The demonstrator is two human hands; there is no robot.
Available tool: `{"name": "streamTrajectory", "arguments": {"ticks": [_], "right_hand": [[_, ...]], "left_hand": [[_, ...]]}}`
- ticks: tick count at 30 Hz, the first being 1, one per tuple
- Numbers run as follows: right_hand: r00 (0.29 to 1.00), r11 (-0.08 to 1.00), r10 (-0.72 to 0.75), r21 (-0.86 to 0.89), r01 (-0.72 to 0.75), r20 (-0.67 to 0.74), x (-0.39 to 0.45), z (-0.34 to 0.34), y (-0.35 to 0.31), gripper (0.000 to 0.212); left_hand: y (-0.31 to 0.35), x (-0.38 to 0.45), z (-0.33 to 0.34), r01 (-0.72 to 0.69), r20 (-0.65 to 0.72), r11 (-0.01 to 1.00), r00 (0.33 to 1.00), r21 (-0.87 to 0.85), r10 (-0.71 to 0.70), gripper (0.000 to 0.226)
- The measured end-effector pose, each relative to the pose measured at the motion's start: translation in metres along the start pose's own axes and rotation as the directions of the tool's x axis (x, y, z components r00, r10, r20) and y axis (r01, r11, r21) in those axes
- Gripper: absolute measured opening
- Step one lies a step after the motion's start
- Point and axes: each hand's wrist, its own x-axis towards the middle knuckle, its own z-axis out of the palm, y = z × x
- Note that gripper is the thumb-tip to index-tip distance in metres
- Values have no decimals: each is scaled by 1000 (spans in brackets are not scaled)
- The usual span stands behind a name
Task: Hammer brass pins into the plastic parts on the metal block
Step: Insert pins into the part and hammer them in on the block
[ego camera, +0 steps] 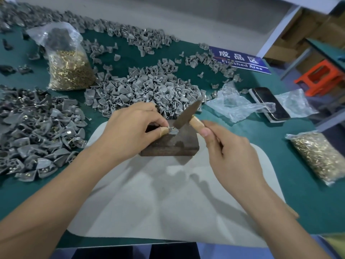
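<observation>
Nearest, a pale rounded mat (pixel 168 193) cushions the dark rectangular metal block (pixel 171 144) on the green counter (pixel 291 165). On the block's far top lies one small grey plastic part (pixel 172 130), pinched by the left hand (pixel 128 131), thumb taped, likely to steady it for the blow. Right hand (pixel 229 154), wrist cocked, has its grip clenched around the wooden-handled hammer (pixel 187 114), head touching the part. Whether a brass pin sits there is unclear.

left hand (pixel 128 128) pinches part (pixel 172 130) | right hand (pixel 229 148) grips hammer (pixel 186 114)
</observation>
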Motion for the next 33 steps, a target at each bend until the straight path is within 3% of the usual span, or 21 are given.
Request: {"name": "streamTrajectory", "arguments": {"ticks": [3,6,9,13,16,19,23,26,33], "right_hand": [[998,998,30,61,-28,-47,-3,-2,-5,41],[996,995,-2,-94,10,86,-3,-5,-9,48],[999,999,28,-18,-29,-34,-4,-6,-10,42],[997,994,6,-112,3,72,-2,-4,-13,48],[999,999,21,-49,-22,-29,0,-6,-11,42],[998,996,9,-87,-3,69,0,-5,-10,38],[996,998,52,50,-49,-75,-3,-6,-9,41],[997,998,17,-62,-12,76,0,-4,-14,47],[1000,1000,4,-30,-4,-24,-3,-2,-15,43]], "left_hand": [[0,0,1,-1,2,1000,1000,10,1,6],[0,1,2,6,-5,1000,1000,2,-6,6],[1,1,2,7,-11,1000,1000,1,-7,4],[1,0,3,16,-4,1000,1000,-10,-16,4],[0,0,3,21,-1,1000,1000,-16,-21,6],[-1,-1,3,17,-11,1000,1000,-19,-17,7],[-3,0,4,3,-20,1000,1000,-13,-3,7],[-3,-1,5,6,-30,1000,1000,-17,-6,7],[-2,1,6,18,-23,1000,1000,-24,-18,4]]}}
